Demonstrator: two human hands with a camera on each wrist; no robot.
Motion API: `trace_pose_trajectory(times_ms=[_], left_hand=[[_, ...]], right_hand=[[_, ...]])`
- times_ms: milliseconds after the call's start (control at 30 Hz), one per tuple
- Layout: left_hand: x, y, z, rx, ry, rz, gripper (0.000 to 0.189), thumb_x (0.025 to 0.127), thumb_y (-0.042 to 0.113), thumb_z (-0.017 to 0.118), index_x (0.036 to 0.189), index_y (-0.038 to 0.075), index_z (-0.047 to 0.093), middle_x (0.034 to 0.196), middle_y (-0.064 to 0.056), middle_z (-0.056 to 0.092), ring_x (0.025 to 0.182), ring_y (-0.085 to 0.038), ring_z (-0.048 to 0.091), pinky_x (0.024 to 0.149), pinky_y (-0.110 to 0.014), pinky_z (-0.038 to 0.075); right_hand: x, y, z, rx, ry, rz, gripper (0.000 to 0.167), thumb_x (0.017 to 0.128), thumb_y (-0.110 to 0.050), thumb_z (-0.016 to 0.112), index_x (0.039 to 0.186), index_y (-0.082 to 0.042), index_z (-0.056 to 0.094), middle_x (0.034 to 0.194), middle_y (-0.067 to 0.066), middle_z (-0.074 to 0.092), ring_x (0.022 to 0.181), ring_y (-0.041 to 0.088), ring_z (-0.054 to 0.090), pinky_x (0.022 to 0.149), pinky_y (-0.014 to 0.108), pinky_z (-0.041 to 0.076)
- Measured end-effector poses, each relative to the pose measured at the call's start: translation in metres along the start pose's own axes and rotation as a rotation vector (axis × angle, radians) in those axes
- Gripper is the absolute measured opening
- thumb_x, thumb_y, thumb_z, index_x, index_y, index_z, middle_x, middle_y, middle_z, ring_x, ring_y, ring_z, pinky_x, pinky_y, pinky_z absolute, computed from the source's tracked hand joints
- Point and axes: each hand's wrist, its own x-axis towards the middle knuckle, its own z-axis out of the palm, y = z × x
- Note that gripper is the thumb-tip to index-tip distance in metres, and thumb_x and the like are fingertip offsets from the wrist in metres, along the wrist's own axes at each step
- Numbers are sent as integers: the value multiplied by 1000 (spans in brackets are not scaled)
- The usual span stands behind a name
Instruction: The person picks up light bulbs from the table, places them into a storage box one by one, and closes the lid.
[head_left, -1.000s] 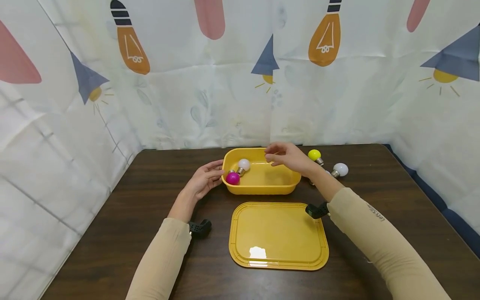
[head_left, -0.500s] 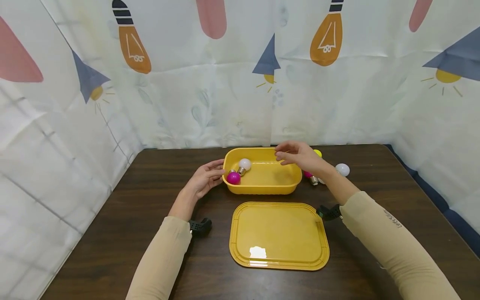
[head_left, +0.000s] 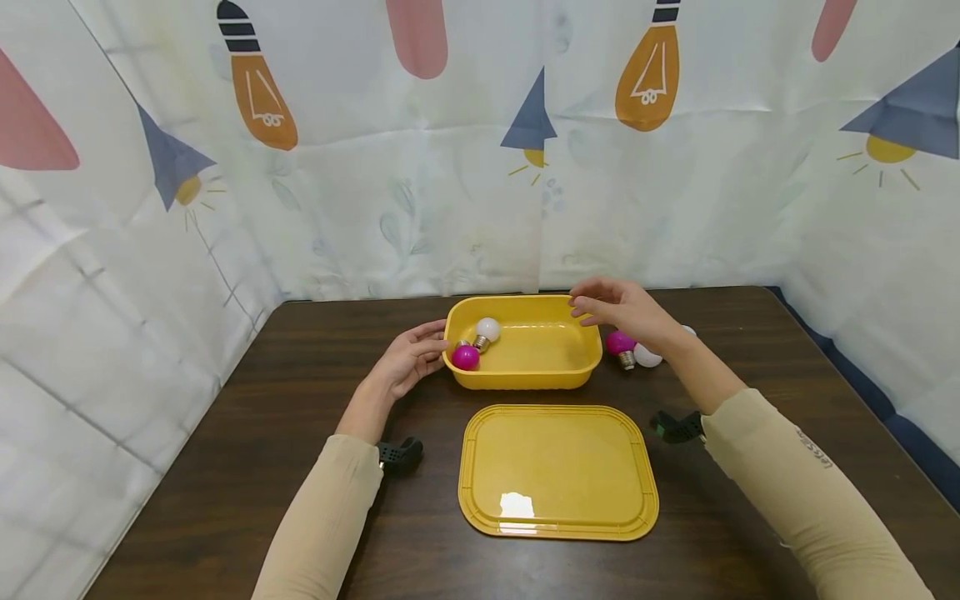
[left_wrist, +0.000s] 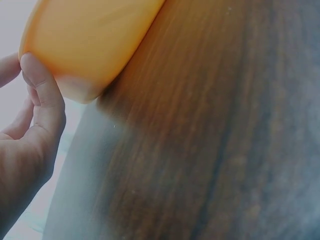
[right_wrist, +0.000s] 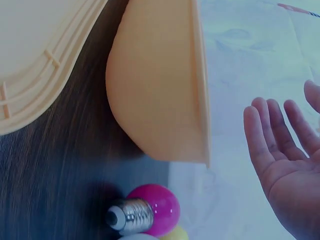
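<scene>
A yellow plastic tub [head_left: 525,381] stands on the dark table, with a white light bulb [head_left: 488,329] and a magenta light bulb [head_left: 466,357] lying at its left end. My left hand [head_left: 408,358] touches the outside of that end, thumb and fingertips right at the rim in the left wrist view. Above the tub's right end is my right hand [head_left: 622,310], fingers relaxed and apart, nothing held. Just right of the tub lies another magenta bulb [right_wrist: 162,209], beside a white bulb [head_left: 647,356]. A yellow bulb [right_wrist: 176,234] shows partly in the right wrist view.
A flat yellow lid [head_left: 558,475] lies in front of the tub, nearer the body. One more white bulb [head_left: 688,330] is mostly hidden behind the right forearm. A printed curtain [head_left: 450,208] hangs behind the table [head_left: 315,333].
My right hand has moved to the right across the tub, away from its middle toward its right end. The left hand has stayed at the tub's left end, and the bulbs inside lie as before.
</scene>
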Motion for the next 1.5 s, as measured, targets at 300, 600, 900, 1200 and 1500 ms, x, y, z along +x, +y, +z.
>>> trace_pose_trajectory(times_ms=[300, 600, 900, 1200, 1500], left_hand=[[1, 0, -3, -8, -40, 7, 55, 104, 0, 58, 155, 2, 38, 140, -21, 53, 93, -16, 67, 78, -26, 57], [0, 0, -2, -13, -42, 5, 55, 104, 1, 58, 155, 3, 38, 140, -20, 53, 95, -17, 67, 79, -26, 57], [2, 0, -1, -23, -43, 3, 54, 104, 1, 57, 155, 2, 39, 142, -22, 51, 93, -16, 67, 78, -25, 56], [3, -2, -2, -19, -40, 7, 55, 104, 1, 58, 155, 3, 38, 141, -21, 52, 93, -16, 67, 79, -25, 56], [4, -3, -3, -26, -48, 13, 55, 104, 2, 59, 155, 3, 39, 139, -20, 54, 92, -16, 67, 78, -25, 56]], right_hand=[[-8, 5, -7, -15, 20, -15, 47, 106, -28, 61, 137, 5, 53, 133, 19, 59, 125, 46, 54, 102, 55, 47], [-21, 8, -13, -21, 53, -7, 49, 106, -32, 61, 138, 4, 53, 134, 28, 56, 121, 45, 58, 101, 55, 49], [-30, 16, -25, -24, 84, 8, 50, 106, -32, 60, 140, 4, 51, 137, 29, 54, 118, 31, 63, 102, 50, 49], [-38, 23, -37, -36, 100, -3, 48, 107, -32, 57, 138, 5, 52, 136, 21, 55, 119, 34, 61, 101, 44, 51], [-47, 30, -47, -55, 136, 42, 57, 108, -36, 55, 143, 9, 46, 139, 29, 50, 118, 34, 62, 100, 42, 51]])
